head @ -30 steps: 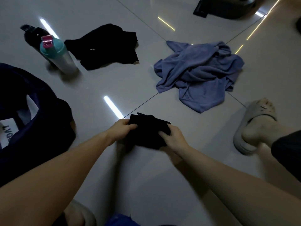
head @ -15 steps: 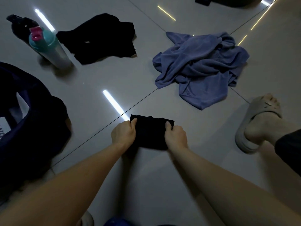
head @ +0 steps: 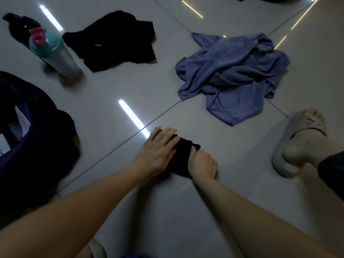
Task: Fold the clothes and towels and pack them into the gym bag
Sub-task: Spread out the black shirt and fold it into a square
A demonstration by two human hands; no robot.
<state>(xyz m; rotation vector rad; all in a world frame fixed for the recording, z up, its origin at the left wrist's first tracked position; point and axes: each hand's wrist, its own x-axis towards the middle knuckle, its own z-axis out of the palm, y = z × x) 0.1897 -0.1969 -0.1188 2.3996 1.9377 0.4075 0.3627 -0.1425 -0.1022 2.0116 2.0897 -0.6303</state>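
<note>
Black folded cloth (head: 183, 151): a small fabric bundle on the glossy grey tiled floor (head: 186, 211) straight ahead of us; long axis mostly hidden.
Left hand (head: 158, 151): flat, fingers straight, pressing its top.
Right hand (head: 202, 164): curled round its right edge.
Dark navy fabric gym bag (head: 37, 146): well left of the cloth, nearer our left hand, we judge.
Room: dim, light strips mirrored in tiles.
</note>
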